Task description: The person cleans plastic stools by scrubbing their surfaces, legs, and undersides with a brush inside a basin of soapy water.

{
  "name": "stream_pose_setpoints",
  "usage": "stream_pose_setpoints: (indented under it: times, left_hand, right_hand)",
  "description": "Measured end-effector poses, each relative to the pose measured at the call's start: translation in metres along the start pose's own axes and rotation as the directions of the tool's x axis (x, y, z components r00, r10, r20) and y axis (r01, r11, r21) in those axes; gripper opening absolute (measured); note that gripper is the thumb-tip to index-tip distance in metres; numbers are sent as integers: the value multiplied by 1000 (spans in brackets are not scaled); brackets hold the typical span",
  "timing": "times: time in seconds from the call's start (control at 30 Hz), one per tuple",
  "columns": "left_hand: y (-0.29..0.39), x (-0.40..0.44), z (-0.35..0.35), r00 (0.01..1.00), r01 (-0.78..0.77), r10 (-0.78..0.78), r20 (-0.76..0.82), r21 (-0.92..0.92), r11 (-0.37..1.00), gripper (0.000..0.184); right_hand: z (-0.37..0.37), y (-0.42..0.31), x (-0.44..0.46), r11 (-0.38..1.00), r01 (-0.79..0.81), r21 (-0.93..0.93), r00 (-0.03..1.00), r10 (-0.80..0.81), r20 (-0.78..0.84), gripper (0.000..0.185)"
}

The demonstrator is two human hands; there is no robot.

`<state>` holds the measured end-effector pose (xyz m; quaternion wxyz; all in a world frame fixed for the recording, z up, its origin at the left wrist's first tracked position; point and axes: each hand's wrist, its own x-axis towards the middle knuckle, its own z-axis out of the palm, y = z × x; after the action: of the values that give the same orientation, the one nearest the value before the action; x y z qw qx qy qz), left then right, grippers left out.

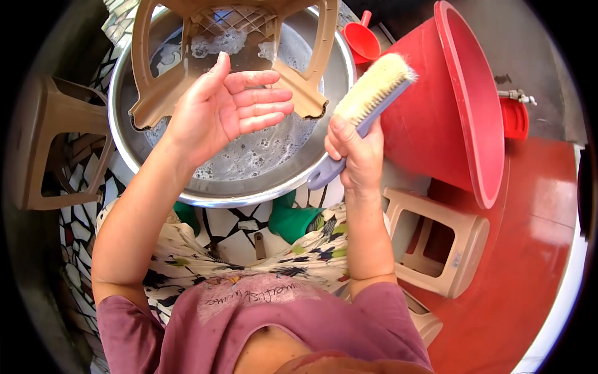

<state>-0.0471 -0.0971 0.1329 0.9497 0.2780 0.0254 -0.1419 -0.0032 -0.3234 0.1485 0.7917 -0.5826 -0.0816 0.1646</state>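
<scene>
My left hand (227,103) is raised with its palm up and fingers stretched out, holding nothing. Behind it, a tan plastic stool (305,93) stands partly in a wide metal basin (249,198) of soapy water (249,156); the hand overlaps the stool in view, and I cannot tell whether they touch. In my right hand (358,146) is a scrub brush (383,90) with a grey-purple handle. Its pale bristles face up and left, beside the basin's right rim.
A large red tub (430,106) lies tilted at the right, near a small red dipper (361,40). Tan stools stand at the left (47,143) and lower right (458,249). A tap (517,96) is on the right wall. The floor is mosaic tile (233,243) and red (529,237).
</scene>
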Motion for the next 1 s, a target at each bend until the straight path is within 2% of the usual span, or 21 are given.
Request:
stream_pose_setpoints:
  times: [0.03,0.1,0.13,0.17,0.23,0.27,0.33,0.4,0.5,0.53,0.63,0.7,0.77,0.8,0.83,0.9,1.0]
  left_hand:
    - [-1,-1,1,1000,3,-3,-4,10,1000,73]
    - [-1,-2,4,1000,19,-19,1,30,999,74]
    - [0,-2,6,1000,22,-22,6,41,999,75]
    - [0,-3,8,999,33,-33,8,47,998,75]
    - [-3,-3,11,999,34,-29,-40,125,992,78]
    - [-5,-3,12,999,42,-38,-37,125,991,78]
    - [-9,-3,15,995,61,-35,-94,286,956,82]
    - [-15,-2,18,994,59,-27,-105,319,946,82]
    - [-22,-1,19,995,59,-28,-101,325,944,84]
    - [-25,-1,18,997,64,-44,-70,314,947,84]
    - [-32,0,24,997,65,-48,-61,310,948,83]
    - [-33,-1,28,996,61,-36,-82,316,947,82]
    - [-31,-2,31,992,119,-100,-80,304,945,82]
    - [-29,0,25,994,107,-92,-62,299,948,78]
    - [-24,0,22,994,105,-91,-62,298,949,78]
    - [-14,-1,19,993,97,-80,-84,216,971,74]
    - [-12,-1,7,991,78,-47,-126,254,964,75]
  right_hand:
    - [-3,1,3,1000,2,10,1000,-2,-12,49]
    - [-6,1,9,990,138,-32,990,-137,19,42]
    - [1,0,9,984,172,-51,985,-173,-26,29]
    - [1,1,10,984,173,-46,984,-175,-37,29]
    - [-1,4,10,976,16,-218,1000,-15,4,34]
    - [3,7,10,970,33,-241,999,-26,34,39]
    - [11,14,9,962,81,-261,997,-75,35,40]
    - [17,20,8,946,96,-310,992,-64,112,56]
    - [27,28,6,919,125,-373,991,-97,94,55]
    - [30,29,5,868,193,-458,981,-163,104,52]
    - [34,30,1,846,146,-512,988,-149,34,49]
    - [33,28,2,859,140,-492,989,-146,26,47]
    - [30,26,3,885,127,-448,990,-139,7,45]
    - [27,22,7,839,233,-492,968,-251,31,42]
    - [32,12,6,966,97,-238,989,-121,-88,13]
    - [20,9,13,957,107,-271,984,-140,-108,12]
    - [12,7,17,960,76,-271,980,-122,-158,11]
